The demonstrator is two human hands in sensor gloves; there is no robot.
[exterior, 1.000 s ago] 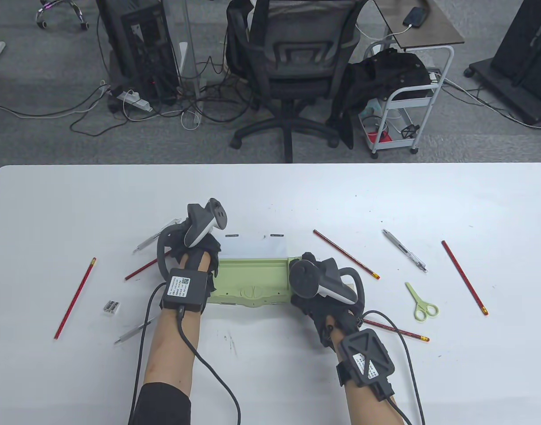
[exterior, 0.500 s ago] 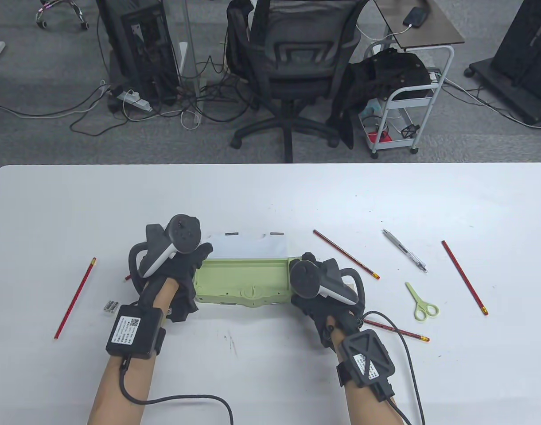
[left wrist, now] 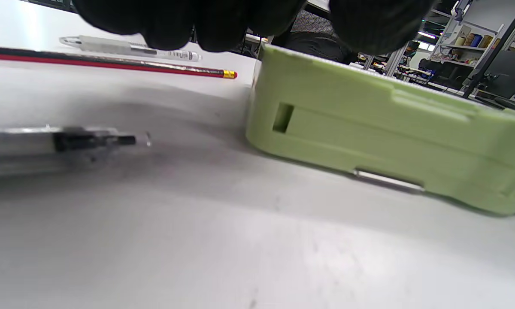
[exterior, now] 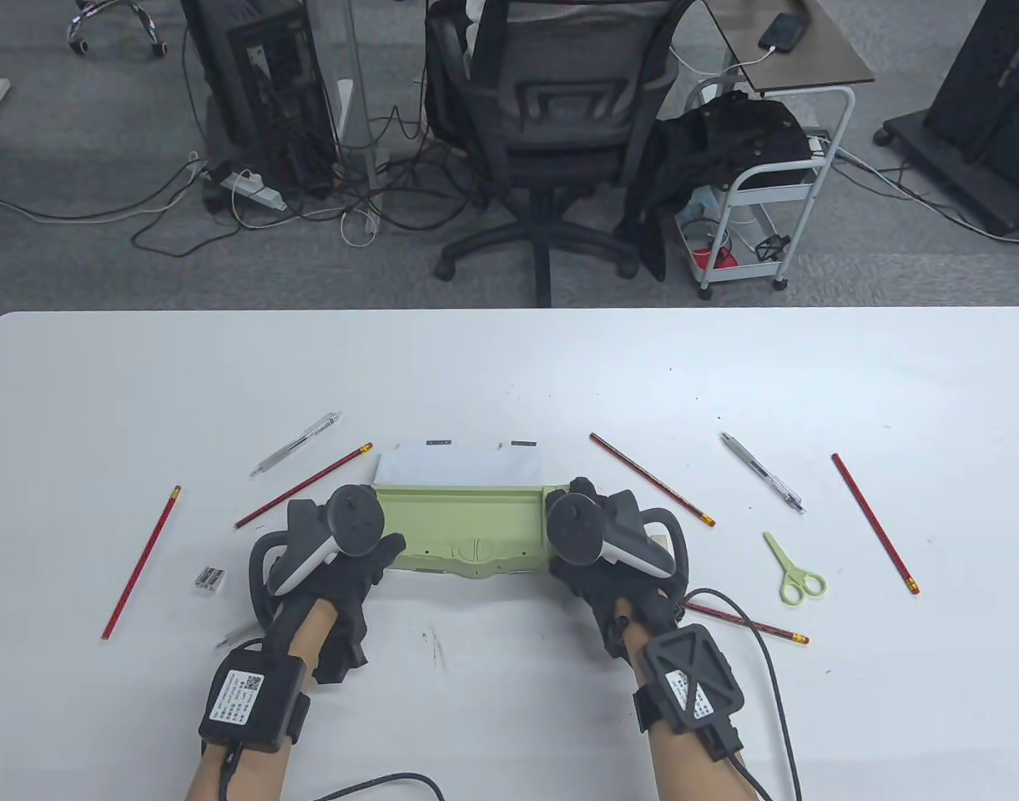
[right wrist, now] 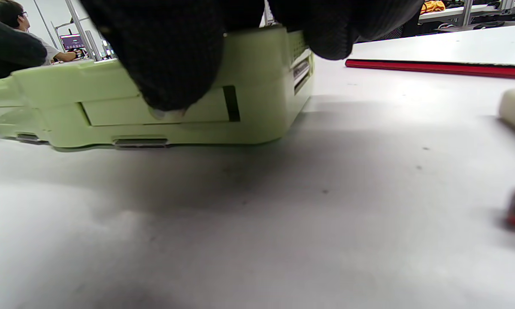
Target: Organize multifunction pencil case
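- Table view: the green pencil case [exterior: 463,521] lies open mid-bench, white lid flap on its far side; the left hand [exterior: 330,559] flanks its left end, the right hand [exterior: 605,555] its right end.
- Left wrist view: left fingers [left wrist: 176,21] curl above the bench, apparently holding nothing, beside the case's rigid plastic corner.
- Right wrist view: right fingers [right wrist: 167,56] grip the near wall; the hard, smooth, probably light shell is best held at its ends.

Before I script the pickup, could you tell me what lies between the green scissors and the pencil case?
In the table view, the right hand gripping the pencil case, then bare table before the scissors.
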